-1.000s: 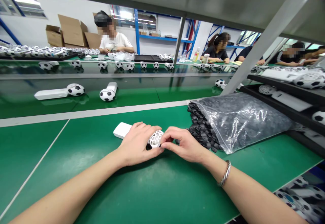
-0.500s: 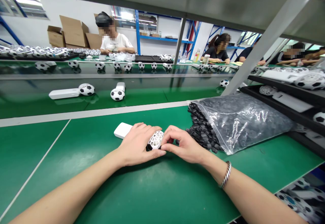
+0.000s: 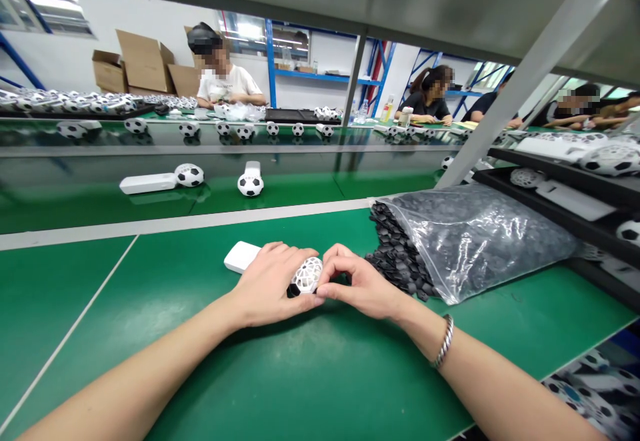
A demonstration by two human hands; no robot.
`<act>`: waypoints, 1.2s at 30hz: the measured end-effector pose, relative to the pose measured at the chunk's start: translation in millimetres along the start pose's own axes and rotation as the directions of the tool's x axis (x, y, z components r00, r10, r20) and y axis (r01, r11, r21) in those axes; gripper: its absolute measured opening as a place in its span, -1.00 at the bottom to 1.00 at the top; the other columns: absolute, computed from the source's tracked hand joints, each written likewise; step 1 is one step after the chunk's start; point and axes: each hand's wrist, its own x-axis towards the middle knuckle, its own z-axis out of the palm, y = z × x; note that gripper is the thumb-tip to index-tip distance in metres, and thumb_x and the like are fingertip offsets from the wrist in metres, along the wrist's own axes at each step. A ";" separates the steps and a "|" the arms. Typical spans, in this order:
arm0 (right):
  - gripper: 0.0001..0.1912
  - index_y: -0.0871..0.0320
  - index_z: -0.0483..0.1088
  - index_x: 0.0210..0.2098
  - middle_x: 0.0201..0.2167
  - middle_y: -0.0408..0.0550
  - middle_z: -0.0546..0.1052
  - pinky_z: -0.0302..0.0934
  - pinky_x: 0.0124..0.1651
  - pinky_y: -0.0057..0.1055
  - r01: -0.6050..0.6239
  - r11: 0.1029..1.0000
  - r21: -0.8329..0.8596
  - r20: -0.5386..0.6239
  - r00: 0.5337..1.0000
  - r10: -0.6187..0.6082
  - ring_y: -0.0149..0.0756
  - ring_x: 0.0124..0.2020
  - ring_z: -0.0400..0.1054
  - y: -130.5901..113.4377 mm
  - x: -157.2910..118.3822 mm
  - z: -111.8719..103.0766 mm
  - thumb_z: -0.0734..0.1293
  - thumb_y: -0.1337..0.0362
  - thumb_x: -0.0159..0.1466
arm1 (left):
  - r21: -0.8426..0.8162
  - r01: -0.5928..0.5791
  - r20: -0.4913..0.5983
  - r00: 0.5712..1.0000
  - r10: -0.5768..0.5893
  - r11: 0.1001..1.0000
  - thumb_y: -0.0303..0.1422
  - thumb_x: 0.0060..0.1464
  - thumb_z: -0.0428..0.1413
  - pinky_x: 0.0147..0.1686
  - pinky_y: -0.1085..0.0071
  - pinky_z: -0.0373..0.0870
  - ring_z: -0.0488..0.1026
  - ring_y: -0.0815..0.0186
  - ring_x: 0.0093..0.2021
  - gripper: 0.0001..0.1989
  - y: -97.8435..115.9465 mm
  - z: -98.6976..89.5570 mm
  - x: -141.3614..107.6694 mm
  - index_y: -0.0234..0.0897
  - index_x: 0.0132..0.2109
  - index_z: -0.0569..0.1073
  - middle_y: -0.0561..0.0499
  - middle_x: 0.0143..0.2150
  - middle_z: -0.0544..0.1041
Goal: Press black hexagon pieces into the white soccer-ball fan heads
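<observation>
My left hand (image 3: pixel 267 284) lies palm-down over a white handheld device (image 3: pixel 241 256) resting on the green worktop (image 3: pixel 150 308), fingers curled about the joint where its flat handle meets the round lattice head (image 3: pixel 307 274). The handle projects from under my knuckles up and to the left; the head points right, so the long axis runs from upper left to lower right, toward my other hand. My right hand (image 3: pixel 363 288) meets that head from the right, thumb and forefinger drawn together in a pinch at the lattice; whether a small piece sits between the tips I cannot tell. Both hands touch the head, the right hand doing the fine work, the left holding the body down. Just right of my right hand, touching the worktop, the open plastic bag (image 3: pixel 480 234) spills small black pieces (image 3: pixel 395 261).
</observation>
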 end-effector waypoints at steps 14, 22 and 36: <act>-0.56 0.09 0.10 0.03 0.02 -0.03 0.29 0.17 0.02 -0.31 -0.151 0.972 0.181 0.069 0.988 0.140 -0.34 -0.02 0.25 5.3 -1.4 8.0 0.29 0.28 0.19 | -0.012 0.000 0.006 1.000 0.000 1.000 -0.10 0.03 0.02 -0.10 0.18 0.12 0.30 0.18 -0.23 -0.61 0.3 0.7 -0.7 -0.18 -0.04 0.28 0.02 -0.19 0.44; -0.62 0.15 0.16 -0.10 -0.16 -0.06 0.36 0.22 -0.09 -0.33 -0.197 0.937 0.289 0.073 0.980 0.184 -0.34 -0.16 0.29 9.5 1.6 8.7 0.35 0.27 0.14 | -0.024 0.005 -0.004 1.000 -0.005 1.000 -0.10 0.03 0.01 -0.10 0.17 0.11 0.30 0.17 -0.23 -0.60 2.4 -0.4 -1.1 -0.20 -0.04 0.28 0.01 -0.22 0.43; -0.75 0.17 0.31 -0.26 -0.27 -0.03 0.40 0.17 -0.15 -0.32 -0.170 0.844 -0.508 -0.165 0.981 0.097 -0.27 -0.21 0.28 4.8 2.6 -5.3 0.20 0.10 0.26 | 0.005 -0.010 -0.080 0.997 0.010 1.000 0.09 -0.07 0.01 -0.05 0.10 0.10 0.33 0.14 -0.23 -0.44 1.1 4.9 -1.3 -0.22 -0.05 0.31 -0.03 -0.21 0.46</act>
